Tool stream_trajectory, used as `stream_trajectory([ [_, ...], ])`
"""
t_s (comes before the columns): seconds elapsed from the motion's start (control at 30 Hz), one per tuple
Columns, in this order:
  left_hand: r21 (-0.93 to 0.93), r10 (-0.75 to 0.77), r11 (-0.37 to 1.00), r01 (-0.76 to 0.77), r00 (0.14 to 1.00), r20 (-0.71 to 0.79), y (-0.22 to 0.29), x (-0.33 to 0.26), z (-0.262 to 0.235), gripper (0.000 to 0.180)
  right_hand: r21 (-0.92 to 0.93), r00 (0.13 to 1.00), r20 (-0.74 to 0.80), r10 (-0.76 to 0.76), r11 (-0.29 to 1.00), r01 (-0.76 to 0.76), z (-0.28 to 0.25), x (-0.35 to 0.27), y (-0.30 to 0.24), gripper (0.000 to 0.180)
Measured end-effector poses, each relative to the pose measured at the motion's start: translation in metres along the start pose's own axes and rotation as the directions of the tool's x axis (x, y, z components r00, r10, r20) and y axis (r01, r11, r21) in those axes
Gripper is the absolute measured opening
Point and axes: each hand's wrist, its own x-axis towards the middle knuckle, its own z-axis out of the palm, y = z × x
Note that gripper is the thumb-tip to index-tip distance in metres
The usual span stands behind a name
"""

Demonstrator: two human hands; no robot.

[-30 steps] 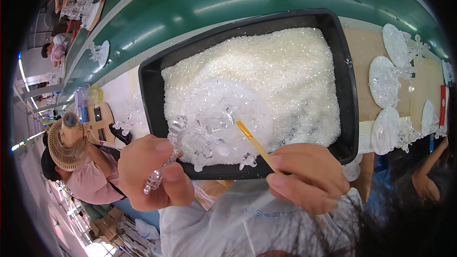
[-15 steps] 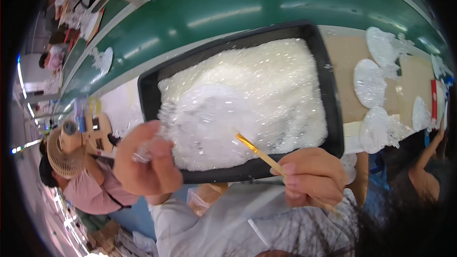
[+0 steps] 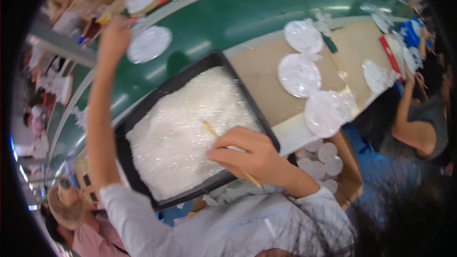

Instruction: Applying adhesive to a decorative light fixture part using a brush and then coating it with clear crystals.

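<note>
My left arm reaches out to the far left, where my blurred left hand (image 3: 115,40) closes at the edge of a round white glittery disc ornament (image 3: 151,44) with clear pieces on it. The ornament appears over the green belt (image 3: 190,47), though any gap beneath it is hard to judge. My right hand (image 3: 254,154) grips a thin wooden brush (image 3: 245,173), its gold-coloured ferrule pointing at the tray. Below the brush lies a black tray (image 3: 266,131) heaped with clear-white sparkling granules (image 3: 190,109).
Several white glittery discs (image 3: 299,75) lie on the brown board right of the tray, beside a green-handled brush (image 3: 330,44). A cardboard box (image 3: 350,171) holds round white pieces. Another person (image 3: 414,123) works at the right. A fan (image 3: 64,204) stands at the left.
My left hand has swung from above the tray to the far left with the white disc ornament. The view has turned, and the brush stays in my right hand.
</note>
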Motion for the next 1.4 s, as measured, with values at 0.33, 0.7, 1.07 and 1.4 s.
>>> stream_trajectory([
  [0.33,-0.307,-0.270,0.871,0.384,0.896,0.354,0.038,-0.008,0.068,0.041,-0.188,0.995,-0.011,0.096,0.977,-0.097,0.000,-0.004,-0.001,0.017],
  [0.7,0.654,-0.570,0.710,0.260,0.759,0.316,-0.220,-0.128,-0.046,0.047,-0.108,1.000,0.027,-0.010,0.994,0.013,-0.001,0.000,0.000,0.010],
  [1.07,0.379,-0.596,0.743,0.551,0.803,0.000,-0.237,-0.148,-0.024,0.037,-0.132,0.998,0.039,-0.050,0.990,0.054,-0.003,-0.003,-0.001,0.010],
  [1.4,0.068,-0.221,0.974,0.215,0.972,0.087,-0.075,-0.152,-0.163,0.024,-0.118,0.991,-0.132,-0.036,0.993,0.021,0.001,-0.017,0.008,0.039],
])
